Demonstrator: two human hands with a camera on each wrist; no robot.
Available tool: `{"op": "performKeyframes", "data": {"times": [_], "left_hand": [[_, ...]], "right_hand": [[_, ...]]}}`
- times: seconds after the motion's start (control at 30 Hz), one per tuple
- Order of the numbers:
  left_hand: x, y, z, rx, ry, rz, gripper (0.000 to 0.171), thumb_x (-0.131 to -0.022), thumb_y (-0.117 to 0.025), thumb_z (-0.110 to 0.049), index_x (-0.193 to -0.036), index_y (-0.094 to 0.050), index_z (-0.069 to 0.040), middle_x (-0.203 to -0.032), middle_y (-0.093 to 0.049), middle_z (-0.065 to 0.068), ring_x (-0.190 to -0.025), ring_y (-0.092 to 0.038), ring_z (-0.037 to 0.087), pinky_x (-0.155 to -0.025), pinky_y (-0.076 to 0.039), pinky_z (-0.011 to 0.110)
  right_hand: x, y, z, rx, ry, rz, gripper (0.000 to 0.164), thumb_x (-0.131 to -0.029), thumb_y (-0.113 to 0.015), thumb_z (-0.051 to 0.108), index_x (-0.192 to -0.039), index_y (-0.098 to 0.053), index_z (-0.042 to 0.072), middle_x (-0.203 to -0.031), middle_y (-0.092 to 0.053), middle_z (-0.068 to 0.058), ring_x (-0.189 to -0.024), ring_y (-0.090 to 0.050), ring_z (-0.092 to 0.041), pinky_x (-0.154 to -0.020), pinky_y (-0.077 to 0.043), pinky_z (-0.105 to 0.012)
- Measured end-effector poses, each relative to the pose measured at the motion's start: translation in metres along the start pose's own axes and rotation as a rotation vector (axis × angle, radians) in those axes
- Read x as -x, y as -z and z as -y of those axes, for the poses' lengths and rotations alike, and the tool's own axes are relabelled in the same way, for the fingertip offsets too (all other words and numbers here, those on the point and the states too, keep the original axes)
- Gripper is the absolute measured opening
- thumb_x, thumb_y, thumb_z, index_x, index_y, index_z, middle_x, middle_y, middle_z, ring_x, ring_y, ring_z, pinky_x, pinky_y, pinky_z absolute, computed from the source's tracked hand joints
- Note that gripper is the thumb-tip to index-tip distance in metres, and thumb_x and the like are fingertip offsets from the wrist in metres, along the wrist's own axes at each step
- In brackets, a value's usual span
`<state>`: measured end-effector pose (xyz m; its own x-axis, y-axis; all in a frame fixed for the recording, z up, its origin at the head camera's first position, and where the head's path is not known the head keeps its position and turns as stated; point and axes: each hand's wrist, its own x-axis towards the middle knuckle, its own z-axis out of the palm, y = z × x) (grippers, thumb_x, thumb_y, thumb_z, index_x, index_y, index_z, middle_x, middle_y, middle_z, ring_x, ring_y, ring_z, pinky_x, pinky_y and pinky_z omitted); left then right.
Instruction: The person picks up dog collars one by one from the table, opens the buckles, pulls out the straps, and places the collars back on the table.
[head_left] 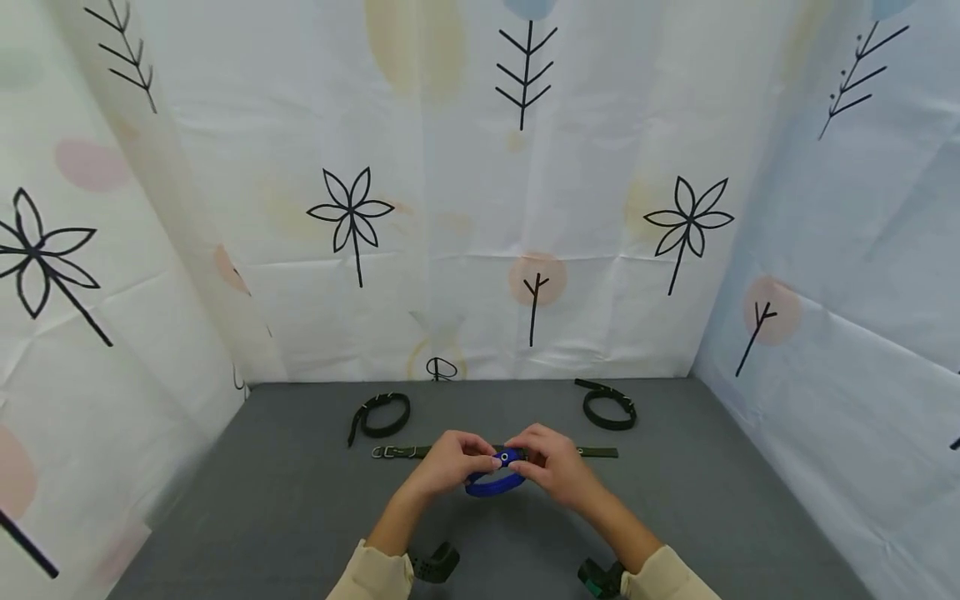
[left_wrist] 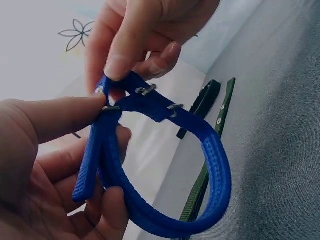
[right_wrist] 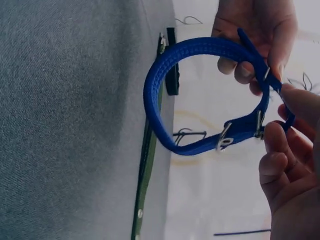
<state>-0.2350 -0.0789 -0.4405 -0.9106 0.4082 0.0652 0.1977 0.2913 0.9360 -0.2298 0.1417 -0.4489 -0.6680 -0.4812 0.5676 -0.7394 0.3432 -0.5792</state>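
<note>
Left hand [head_left: 447, 462], right hand [head_left: 553, 465]: pinching blue collar [head_left: 495, 486] | green strap [head_left: 597, 452] behind, partly blocked by them | dark coiled straps [head_left: 609, 426] beyond

This is a small screened-off booth set up around a table. The grey, cloth-textured tabletop [head_left: 247, 517] runs up at 12 o'clock to a pale back sheet [head_left: 465, 167] printed with line-drawn flowers and twigs; a matching side sheet [head_left: 75, 375] hangs at 9 o'clock, a second sheet [head_left: 847, 225] at 3 o'clock, all creased. Whether home or studio lies behind, I cannot tell.
</note>
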Motion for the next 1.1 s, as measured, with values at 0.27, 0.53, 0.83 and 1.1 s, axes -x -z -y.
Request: {"op": "performKeyframes", "data": {"times": [0.27, 0.53, 0.83, 1.1], "left_hand": [[0.007, -0.001, -0.004, 0.011, 0.013, 0.017, 0.021, -0.090, -0.072, -0.022, -0.097, -0.073, -0.002, -0.083, -0.068, 0.002, -0.068, -0.057, 0.015, -0.057, -0.048, 0.032], [0.005, 0.002, 0.002, 0.086, 0.038, 0.007, 0.024, -0.091, -0.071, -0.024, -0.098, -0.072, -0.002, -0.085, -0.069, 0.005, -0.078, -0.062, 0.027, -0.061, -0.050, 0.032], [0.004, 0.004, 0.001, 0.123, 0.072, -0.021, 0.026, -0.090, -0.071, -0.026, -0.098, -0.072, -0.001, -0.085, -0.070, 0.006, -0.076, -0.061, 0.022, -0.063, -0.049, 0.031], [0.010, 0.003, -0.001, -0.021, 0.061, -0.045, 0.019, -0.088, -0.074, -0.022, -0.091, -0.074, -0.003, -0.084, -0.066, 0.003, -0.072, -0.058, 0.018, -0.062, -0.048, 0.033]], "right_hand": [[0.001, 0.000, 0.005, 0.017, 0.061, 0.001, 0.012, -0.090, -0.070, 0.010, -0.102, -0.070, 0.010, -0.095, -0.061, -0.001, -0.073, -0.052, -0.005, -0.060, -0.049, -0.022], [0.006, -0.006, 0.001, -0.249, 0.002, -0.130, 0.017, -0.092, -0.060, -0.007, -0.105, -0.065, 0.005, -0.091, -0.057, -0.010, -0.062, -0.052, -0.013, -0.051, -0.049, -0.027], [0.007, -0.011, 0.001, -0.466, -0.151, -0.177, 0.015, -0.098, -0.053, -0.004, -0.111, -0.059, -0.006, -0.078, -0.056, -0.024, -0.062, -0.054, -0.026, -0.052, -0.050, -0.030], [0.002, -0.005, 0.002, 0.062, 0.089, -0.064, 0.023, -0.087, -0.073, 0.008, -0.109, -0.070, 0.007, -0.101, -0.062, -0.003, -0.068, -0.053, -0.008, -0.058, -0.047, -0.022]]}}
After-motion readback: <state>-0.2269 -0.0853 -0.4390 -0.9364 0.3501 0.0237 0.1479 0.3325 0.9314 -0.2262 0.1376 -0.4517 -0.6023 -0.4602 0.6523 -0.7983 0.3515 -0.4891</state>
